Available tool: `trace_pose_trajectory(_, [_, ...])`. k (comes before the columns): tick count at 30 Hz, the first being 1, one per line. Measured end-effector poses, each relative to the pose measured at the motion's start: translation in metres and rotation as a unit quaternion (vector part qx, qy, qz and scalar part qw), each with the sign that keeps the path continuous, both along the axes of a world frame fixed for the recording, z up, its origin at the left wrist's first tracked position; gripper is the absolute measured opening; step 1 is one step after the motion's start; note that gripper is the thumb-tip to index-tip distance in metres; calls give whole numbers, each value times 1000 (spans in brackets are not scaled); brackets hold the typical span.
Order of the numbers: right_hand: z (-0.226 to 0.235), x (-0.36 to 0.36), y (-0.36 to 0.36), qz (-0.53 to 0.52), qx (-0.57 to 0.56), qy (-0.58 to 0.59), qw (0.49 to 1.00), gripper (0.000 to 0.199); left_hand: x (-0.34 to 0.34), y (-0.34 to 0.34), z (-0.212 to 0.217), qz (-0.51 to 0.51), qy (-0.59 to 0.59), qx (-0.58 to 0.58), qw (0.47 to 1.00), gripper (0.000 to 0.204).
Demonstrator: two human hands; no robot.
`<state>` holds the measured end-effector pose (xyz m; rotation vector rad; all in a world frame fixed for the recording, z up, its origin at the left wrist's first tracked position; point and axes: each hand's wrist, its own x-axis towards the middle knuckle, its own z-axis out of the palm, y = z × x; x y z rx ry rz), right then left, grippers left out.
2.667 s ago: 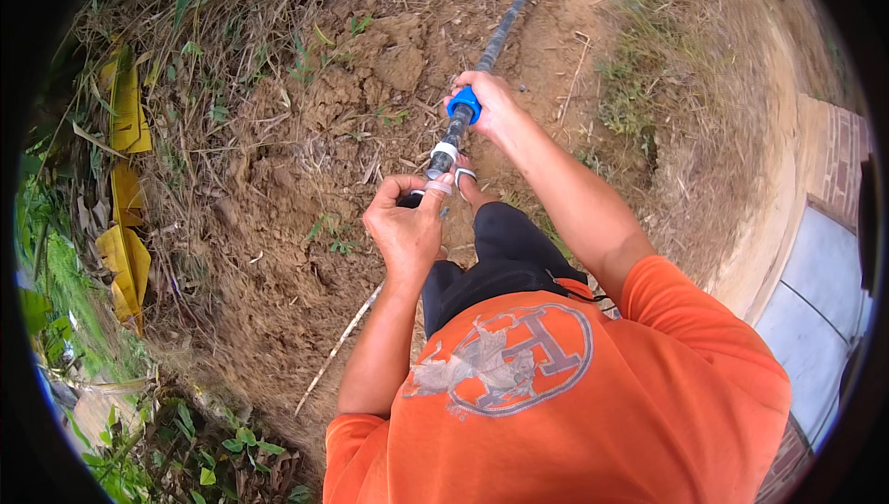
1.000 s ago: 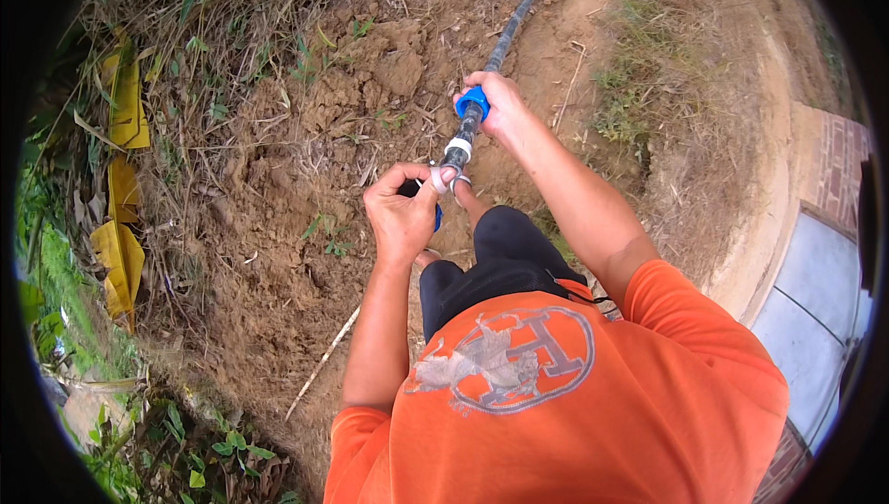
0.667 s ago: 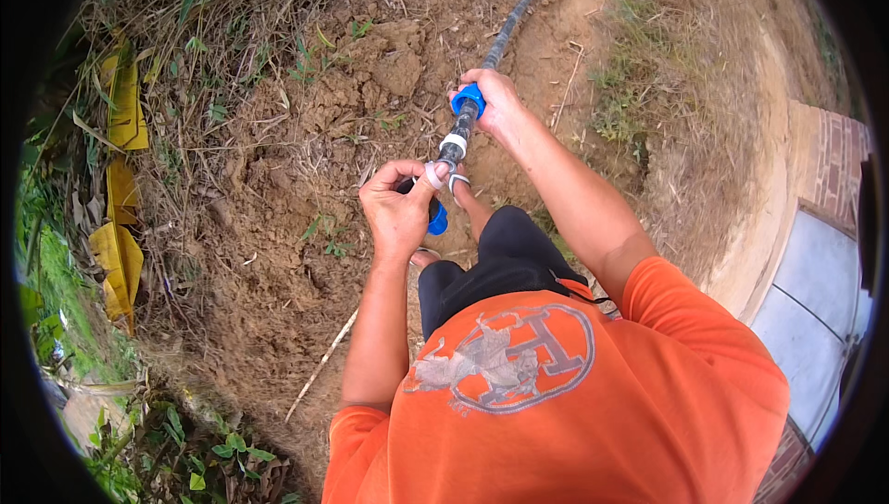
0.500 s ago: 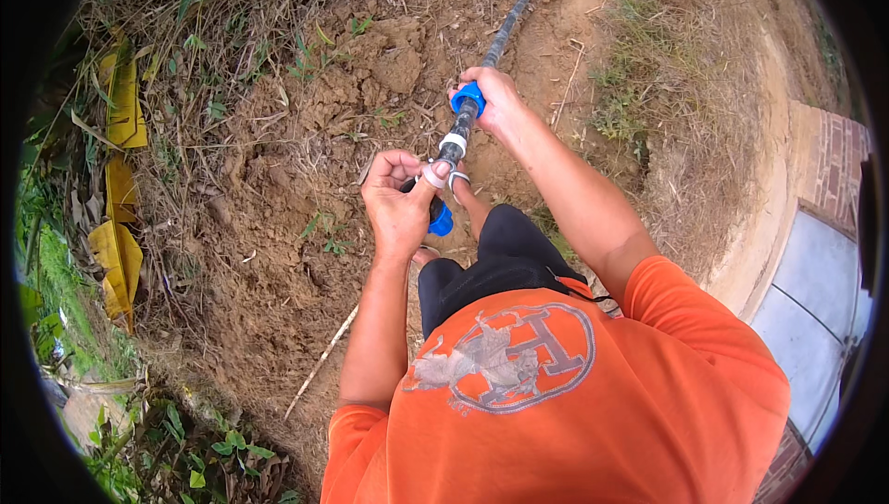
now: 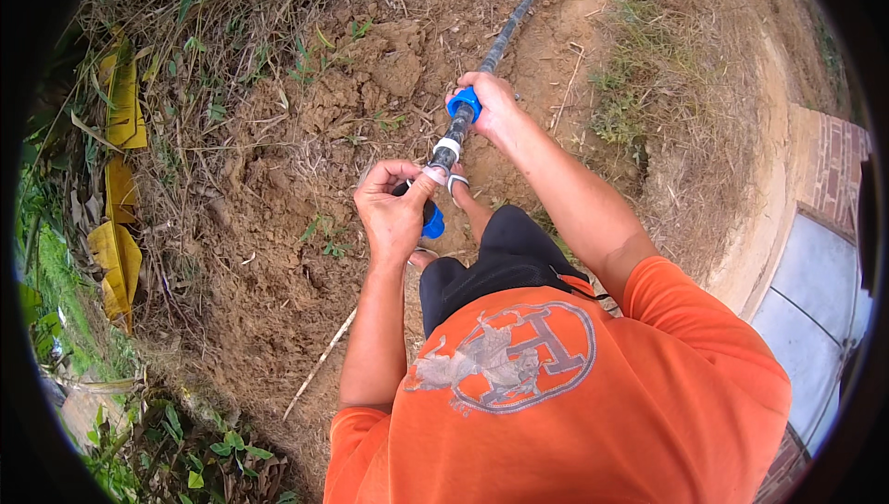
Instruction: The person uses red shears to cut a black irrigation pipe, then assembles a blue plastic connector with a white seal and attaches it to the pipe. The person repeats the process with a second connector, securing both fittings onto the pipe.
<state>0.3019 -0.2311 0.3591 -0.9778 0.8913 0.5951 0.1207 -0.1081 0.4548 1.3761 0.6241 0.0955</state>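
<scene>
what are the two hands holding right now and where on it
Right hand grips the blue coupling on the dark hose; left hand pinches its white-taped end.

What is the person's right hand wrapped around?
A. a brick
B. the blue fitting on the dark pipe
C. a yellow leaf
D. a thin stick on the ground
B: the right hand closes on the blue fitting where the dark pipe runs off across the dirt, while the left hand pinches the pipe's near end.
</scene>
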Motion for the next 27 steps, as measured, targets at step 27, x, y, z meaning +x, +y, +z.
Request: trace_pose_trajectory(27, [-11, 14, 7, 3, 16, 5, 1000, 16, -2, -17, 16, 68, -29, 221, 972, 15])
